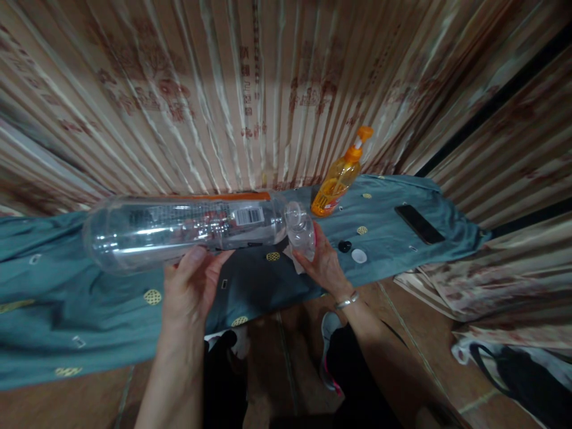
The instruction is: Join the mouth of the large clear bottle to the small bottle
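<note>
A large clear plastic bottle lies sideways in the air across the left and middle of the view, with a barcode label on its side. My left hand is closed around its underside, the thumb along the near wall. At the bottle's neck end, my right hand is wrapped round a small clear plastic container with a pink part on its right side. The two mouths meet or nearly so; contact between them is unclear. A pale piece of paper or tissue shows under the right fingers.
A teal patterned cloth covers the long surface. On it are an orange pump bottle, a black cap, a white cap and a dark phone. Pleated curtains hang close behind. A black bag lies at lower right.
</note>
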A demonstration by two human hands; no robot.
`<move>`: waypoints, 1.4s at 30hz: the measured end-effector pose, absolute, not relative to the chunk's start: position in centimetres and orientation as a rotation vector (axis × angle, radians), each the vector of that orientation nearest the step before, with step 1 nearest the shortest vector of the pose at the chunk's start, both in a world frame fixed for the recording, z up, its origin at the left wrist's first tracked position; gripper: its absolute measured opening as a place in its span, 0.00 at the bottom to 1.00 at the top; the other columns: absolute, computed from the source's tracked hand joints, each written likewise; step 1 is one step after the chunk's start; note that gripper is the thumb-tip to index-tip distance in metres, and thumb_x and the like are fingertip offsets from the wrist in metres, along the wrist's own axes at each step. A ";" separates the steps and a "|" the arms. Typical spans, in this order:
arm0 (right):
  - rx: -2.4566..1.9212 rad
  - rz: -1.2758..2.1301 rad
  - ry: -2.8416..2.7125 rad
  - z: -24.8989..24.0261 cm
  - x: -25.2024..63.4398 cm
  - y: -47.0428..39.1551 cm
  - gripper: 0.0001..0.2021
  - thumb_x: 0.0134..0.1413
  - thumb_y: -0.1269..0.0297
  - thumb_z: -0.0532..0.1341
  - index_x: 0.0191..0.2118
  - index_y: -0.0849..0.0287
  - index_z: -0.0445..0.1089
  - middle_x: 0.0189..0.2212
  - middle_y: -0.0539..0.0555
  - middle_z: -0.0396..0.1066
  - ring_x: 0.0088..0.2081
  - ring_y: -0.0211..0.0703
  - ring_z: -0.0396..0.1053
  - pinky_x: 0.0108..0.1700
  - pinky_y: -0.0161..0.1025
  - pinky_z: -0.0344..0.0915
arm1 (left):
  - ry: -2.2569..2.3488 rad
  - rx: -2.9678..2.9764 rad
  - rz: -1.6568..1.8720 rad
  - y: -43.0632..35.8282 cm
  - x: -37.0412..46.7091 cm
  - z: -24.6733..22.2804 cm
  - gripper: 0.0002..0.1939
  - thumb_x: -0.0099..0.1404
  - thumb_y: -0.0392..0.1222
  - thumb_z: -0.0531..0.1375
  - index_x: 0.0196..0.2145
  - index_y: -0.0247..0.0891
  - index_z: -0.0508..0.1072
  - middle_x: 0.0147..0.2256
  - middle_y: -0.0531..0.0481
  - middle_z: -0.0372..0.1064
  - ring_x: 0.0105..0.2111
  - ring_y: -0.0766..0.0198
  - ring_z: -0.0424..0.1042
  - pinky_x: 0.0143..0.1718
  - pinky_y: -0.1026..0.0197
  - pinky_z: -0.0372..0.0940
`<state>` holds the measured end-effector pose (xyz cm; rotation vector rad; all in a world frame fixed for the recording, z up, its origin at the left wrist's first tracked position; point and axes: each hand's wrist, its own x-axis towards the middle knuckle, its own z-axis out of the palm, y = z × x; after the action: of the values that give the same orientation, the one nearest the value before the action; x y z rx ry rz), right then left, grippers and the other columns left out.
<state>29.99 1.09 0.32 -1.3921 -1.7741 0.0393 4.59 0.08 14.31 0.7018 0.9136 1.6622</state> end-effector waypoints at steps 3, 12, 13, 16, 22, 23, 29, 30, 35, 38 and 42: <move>-1.412 0.037 -1.768 0.3 29.9 1.1 0.44 0.67 0.47 0.65 0.77 0.62 0.45 0.68 0.73 0.67 0.68 0.65 0.69 0.66 0.65 0.71 | 0.919 0.693 1.666 0.0 4.5 14.3 0.26 0.37 0.44 0.82 0.34 0.46 0.78 0.32 0.54 0.81 0.41 0.50 0.82 0.42 0.48 0.82; -1.405 0.056 -1.749 0.2 30.0 1.2 0.45 0.67 0.47 0.65 0.78 0.58 0.44 0.69 0.70 0.67 0.68 0.64 0.70 0.65 0.67 0.73 | 0.872 0.700 1.676 -0.2 4.5 14.5 0.23 0.38 0.42 0.81 0.32 0.42 0.80 0.33 0.49 0.82 0.42 0.48 0.82 0.41 0.49 0.81; -1.401 0.055 -1.750 0.2 30.0 1.2 0.45 0.67 0.47 0.65 0.78 0.58 0.44 0.69 0.70 0.67 0.68 0.64 0.70 0.65 0.68 0.73 | 0.874 0.703 1.676 -0.2 4.4 14.4 0.21 0.40 0.42 0.81 0.31 0.42 0.80 0.32 0.50 0.81 0.43 0.48 0.82 0.43 0.46 0.81; -1.395 0.073 -1.742 0.2 30.0 1.2 0.44 0.67 0.48 0.66 0.78 0.57 0.45 0.69 0.70 0.67 0.68 0.65 0.69 0.65 0.69 0.73 | 0.864 0.690 1.686 -0.3 4.3 14.3 0.17 0.43 0.40 0.80 0.28 0.42 0.78 0.29 0.52 0.80 0.43 0.48 0.82 0.48 0.38 0.79; -1.398 0.069 -1.733 0.3 29.8 1.1 0.44 0.67 0.47 0.65 0.78 0.55 0.45 0.68 0.68 0.68 0.68 0.65 0.69 0.65 0.67 0.73 | 0.822 0.666 1.691 -0.4 4.4 14.5 0.18 0.41 0.40 0.81 0.25 0.41 0.78 0.24 0.57 0.76 0.31 0.59 0.78 0.41 0.44 0.82; -1.400 0.074 -1.731 0.2 29.8 1.1 0.44 0.67 0.47 0.65 0.78 0.55 0.45 0.68 0.68 0.68 0.68 0.64 0.69 0.66 0.67 0.73 | 0.823 0.676 1.681 -0.4 4.4 14.5 0.18 0.41 0.41 0.82 0.25 0.41 0.78 0.25 0.57 0.76 0.32 0.59 0.79 0.41 0.43 0.82; -1.416 0.067 -1.733 0.2 29.8 1.1 0.44 0.66 0.47 0.66 0.78 0.54 0.44 0.69 0.68 0.67 0.68 0.65 0.69 0.66 0.69 0.73 | 0.852 0.744 1.707 -0.3 4.4 14.3 0.19 0.43 0.47 0.82 0.27 0.44 0.77 0.30 0.52 0.81 0.41 0.49 0.82 0.44 0.41 0.82; -1.419 0.061 -1.734 0.2 29.8 1.2 0.44 0.66 0.47 0.65 0.78 0.56 0.44 0.68 0.69 0.68 0.68 0.65 0.70 0.65 0.69 0.73 | 0.863 0.755 1.706 -0.3 4.4 14.2 0.20 0.43 0.48 0.82 0.26 0.45 0.77 0.31 0.52 0.81 0.41 0.48 0.82 0.44 0.41 0.82; -1.407 0.079 -1.736 0.1 29.8 1.2 0.44 0.66 0.48 0.65 0.78 0.57 0.45 0.68 0.69 0.68 0.68 0.65 0.69 0.66 0.68 0.72 | 0.868 0.774 1.686 -0.5 4.4 14.4 0.18 0.46 0.47 0.81 0.24 0.43 0.76 0.31 0.50 0.81 0.41 0.48 0.83 0.44 0.40 0.82; -1.413 0.098 -1.731 0.1 29.8 1.2 0.44 0.66 0.51 0.66 0.78 0.56 0.45 0.69 0.69 0.67 0.68 0.65 0.69 0.66 0.70 0.71 | 0.863 0.716 1.725 -0.6 4.6 14.6 0.18 0.43 0.44 0.83 0.24 0.42 0.78 0.30 0.52 0.80 0.37 0.52 0.82 0.40 0.46 0.83; -1.409 0.127 -1.747 0.2 29.9 1.2 0.45 0.65 0.50 0.67 0.78 0.58 0.45 0.69 0.70 0.66 0.69 0.66 0.68 0.66 0.69 0.71 | 0.863 0.657 1.735 -0.6 4.8 15.0 0.21 0.35 0.42 0.84 0.23 0.43 0.79 0.27 0.54 0.79 0.33 0.56 0.81 0.35 0.50 0.83</move>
<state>29.93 1.20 0.16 -1.4094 -1.7470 0.1269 4.80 -0.64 14.96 0.6571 0.8626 1.7346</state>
